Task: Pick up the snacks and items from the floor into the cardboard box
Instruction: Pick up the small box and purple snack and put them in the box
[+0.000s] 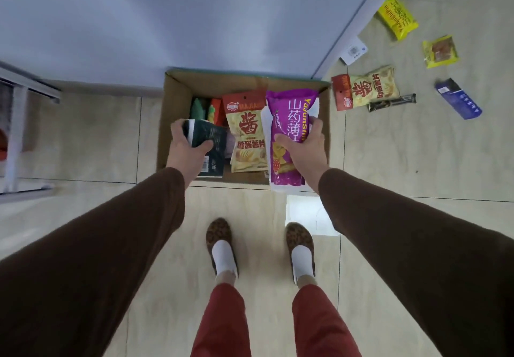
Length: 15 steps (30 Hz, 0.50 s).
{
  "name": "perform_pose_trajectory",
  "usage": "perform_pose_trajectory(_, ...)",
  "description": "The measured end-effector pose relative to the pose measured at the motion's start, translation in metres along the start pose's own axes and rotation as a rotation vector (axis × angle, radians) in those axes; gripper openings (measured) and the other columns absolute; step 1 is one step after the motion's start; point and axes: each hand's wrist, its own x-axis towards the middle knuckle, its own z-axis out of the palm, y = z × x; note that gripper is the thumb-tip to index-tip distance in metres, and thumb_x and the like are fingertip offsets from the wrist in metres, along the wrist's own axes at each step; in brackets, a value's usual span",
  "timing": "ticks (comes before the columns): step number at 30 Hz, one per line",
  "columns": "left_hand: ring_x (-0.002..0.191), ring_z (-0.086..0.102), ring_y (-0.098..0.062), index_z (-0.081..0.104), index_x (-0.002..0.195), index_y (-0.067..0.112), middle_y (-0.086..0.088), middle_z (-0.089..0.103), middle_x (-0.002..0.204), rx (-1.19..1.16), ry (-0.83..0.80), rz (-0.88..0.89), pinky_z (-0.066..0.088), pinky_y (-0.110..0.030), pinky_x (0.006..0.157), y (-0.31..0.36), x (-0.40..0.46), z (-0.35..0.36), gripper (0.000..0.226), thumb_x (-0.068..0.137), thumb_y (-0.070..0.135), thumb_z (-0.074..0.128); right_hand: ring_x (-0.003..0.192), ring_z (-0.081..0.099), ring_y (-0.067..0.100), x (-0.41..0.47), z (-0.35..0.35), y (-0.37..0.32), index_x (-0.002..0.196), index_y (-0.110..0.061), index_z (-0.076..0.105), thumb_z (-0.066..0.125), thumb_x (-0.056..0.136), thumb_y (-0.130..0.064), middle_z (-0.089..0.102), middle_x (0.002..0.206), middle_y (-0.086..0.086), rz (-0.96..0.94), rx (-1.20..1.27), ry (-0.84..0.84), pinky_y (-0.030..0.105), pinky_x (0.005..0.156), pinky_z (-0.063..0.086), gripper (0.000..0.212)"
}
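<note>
With the left hand (187, 145) clamped on a dark carton (207, 141) and the right hand (301, 145) on a purple snack bag (289, 123), both over the cardboard box (178, 98), the long bag may catch the near rim beneath the right hand and tip out.

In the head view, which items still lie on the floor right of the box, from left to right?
Red-and-yellow chip bag → dark snack bar → small yellow packet → blue box. I leave out the white card and the upper yellow bag, because they overlap the others sideways.
</note>
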Motion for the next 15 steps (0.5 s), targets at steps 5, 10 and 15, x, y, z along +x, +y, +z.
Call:
perform_pose_trajectory(5, 0.153, 0.019, -0.032, -0.011, 0.158, 0.039, -0.011, 0.009, 0.169, 0.215, -0.105, 0.089, 0.024, -0.054, 0.121, 0.009, 0.035, -0.019, 0.094, 0.097, 0.037, 0.062, 0.154, 0.031, 0.040, 0.006, 0.015, -0.020, 0.165, -0.034, 0.007, 0.078, 0.084, -0.055, -0.003, 0.176, 0.008, 0.087, -0.312, 0.069, 0.060, 0.121, 0.033, 0.109)
perform_pose_trajectory(10, 0.144, 0.038, -0.031, 0.010, 0.160, 0.027, -0.012, 0.030, 0.162, 0.332, -0.184, 0.162, 0.032, -0.048, 0.119, 0.001, 0.027, -0.022, 0.083, 0.096, 0.036, 0.062, 0.153, 0.031, 0.033, -0.015, 0.028, -0.015, 0.163, -0.026, 0.025, 0.071, 0.093, -0.036, 0.013, 0.174, 0.002, 0.075, -0.415, 0.031, 0.055, 0.119, 0.034, 0.085)
perform_pose_trajectory(15, 0.135, 0.047, -0.029, 0.032, 0.152, 0.023, -0.007, 0.047, 0.149, 0.629, -0.278, 0.340, 0.041, -0.045, 0.112, 0.000, 0.006, -0.013, 0.067, 0.095, 0.038, 0.062, 0.142, 0.043, 0.030, -0.044, 0.025, -0.003, 0.151, -0.022, 0.043, 0.067, 0.094, -0.027, 0.039, 0.159, 0.002, 0.017, -0.437, 0.025, 0.051, 0.111, 0.040, 0.062)
